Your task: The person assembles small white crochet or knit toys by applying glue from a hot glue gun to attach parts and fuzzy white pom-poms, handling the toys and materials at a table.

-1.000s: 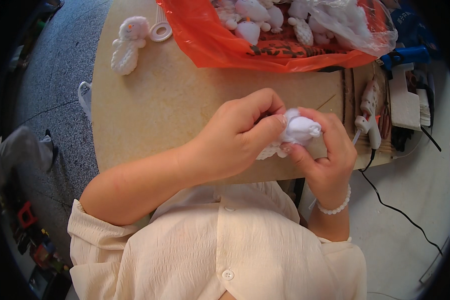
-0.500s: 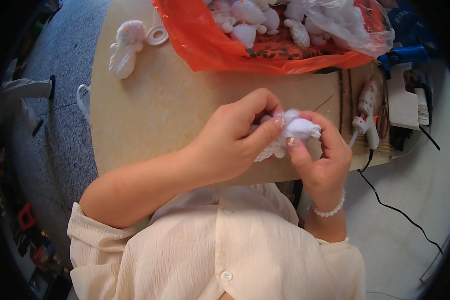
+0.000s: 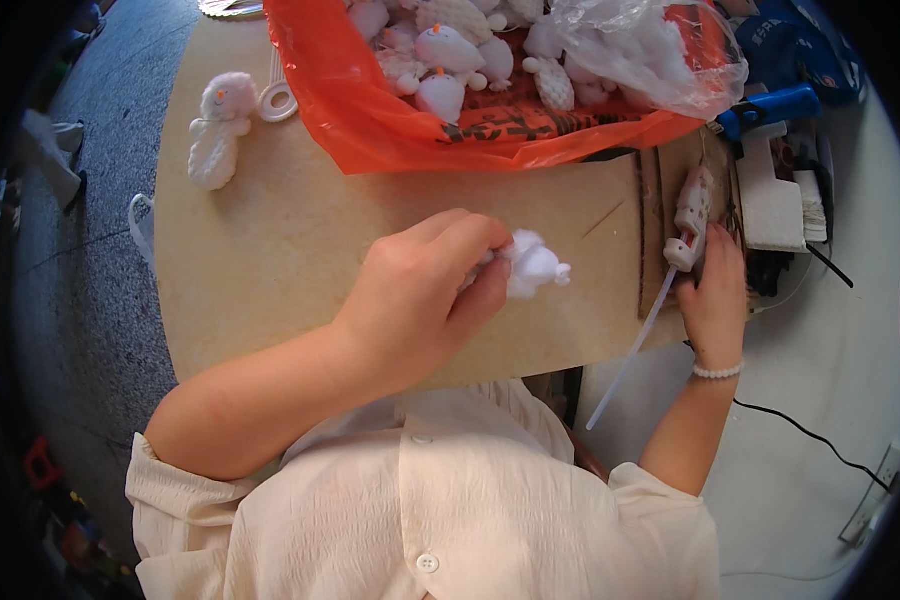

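Note:
Pinched in my left hand [image 3: 420, 295] is a small white plush doll piece [image 3: 533, 266], held over the middle of the table. Its round smooth end with a little knob sticks out past my fingers; the rest is hidden by the hand. At the right edge of the table, my right hand [image 3: 715, 298] closes round the handle of a white hot glue gun [image 3: 692, 205], covering most of that handle. A long translucent glue stick [image 3: 632, 348] juts from the back of the gun toward me.
An orange plastic bag [image 3: 330, 120] full of white plush snowmen [image 3: 450, 48] lies at the back. One finished-looking snowman [image 3: 216, 135] and a white ring [image 3: 277, 102] are at the far left. Beside the gun are cardboard [image 3: 654, 240], a white box [image 3: 773, 195] and a blue-handled tool [image 3: 782, 108].
My right hand has let go of the plush piece and moved right to the glue gun. My left hand keeps the piece, slightly further left. The view has shifted a little.

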A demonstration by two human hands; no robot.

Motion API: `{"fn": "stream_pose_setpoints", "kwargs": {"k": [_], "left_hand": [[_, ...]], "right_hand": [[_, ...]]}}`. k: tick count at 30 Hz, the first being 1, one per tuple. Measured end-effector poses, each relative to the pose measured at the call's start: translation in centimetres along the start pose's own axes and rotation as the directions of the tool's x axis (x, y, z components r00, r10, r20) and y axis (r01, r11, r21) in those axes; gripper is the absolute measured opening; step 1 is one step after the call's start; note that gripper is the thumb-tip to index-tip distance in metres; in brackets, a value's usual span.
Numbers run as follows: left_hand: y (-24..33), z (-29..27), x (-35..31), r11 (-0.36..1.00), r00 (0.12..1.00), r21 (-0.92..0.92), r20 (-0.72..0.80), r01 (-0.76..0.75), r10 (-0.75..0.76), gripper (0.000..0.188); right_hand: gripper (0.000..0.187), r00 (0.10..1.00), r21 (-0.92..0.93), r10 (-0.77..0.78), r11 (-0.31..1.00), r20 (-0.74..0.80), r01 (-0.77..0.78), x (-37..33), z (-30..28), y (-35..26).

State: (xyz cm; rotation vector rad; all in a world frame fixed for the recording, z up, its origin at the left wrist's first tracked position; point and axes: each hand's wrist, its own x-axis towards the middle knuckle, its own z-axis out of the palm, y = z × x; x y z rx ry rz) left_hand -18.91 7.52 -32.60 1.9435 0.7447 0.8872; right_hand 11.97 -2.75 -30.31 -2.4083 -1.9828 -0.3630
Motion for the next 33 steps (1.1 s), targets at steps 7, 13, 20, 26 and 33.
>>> {"fn": "stream_pose_setpoints", "kwargs": {"k": [7, 13, 20, 26, 33], "left_hand": [[0.0, -0.9, -0.5, 0.997, 0.999, 0.062, -0.025, -0.04, 0.042, 0.011], [-0.1, -1.0, -0.8, 0.988, 0.981, 0.115, -0.155, -0.103, 0.12, 0.009], [-0.2, -0.3, -1.3, 0.967, 0.97, 0.192, -0.144, -0.167, 0.196, 0.012], [-0.2, -0.3, -1.6, 0.946, 0.962, 0.235, -0.102, -0.224, 0.254, 0.012], [-0.4, -1.7, -1.7, 0.947, 0.968, 0.231, -0.063, -0.222, 0.243, 0.013]], "right_hand": [[0.043, 0.962, 0.037, 0.025, 0.999, -0.273, -0.015, -2.1, -1.6, -0.2], [0.069, 0.938, 0.925, 0.062, -0.198, 0.342, -0.324, -5.7, -7.3, -6.0], [0.083, 0.912, 0.912, 0.038, 0.005, 0.409, -0.41, -6.1, -7.6, -11.1], [0.058, 0.917, 0.918, -0.026, 0.009, 0.398, -0.397, -5.5, -6.9, -11.5], [0.058, 0.918, 0.913, -0.04, 0.133, 0.395, -0.387, -5.1, -7.5, -12.4]]}}
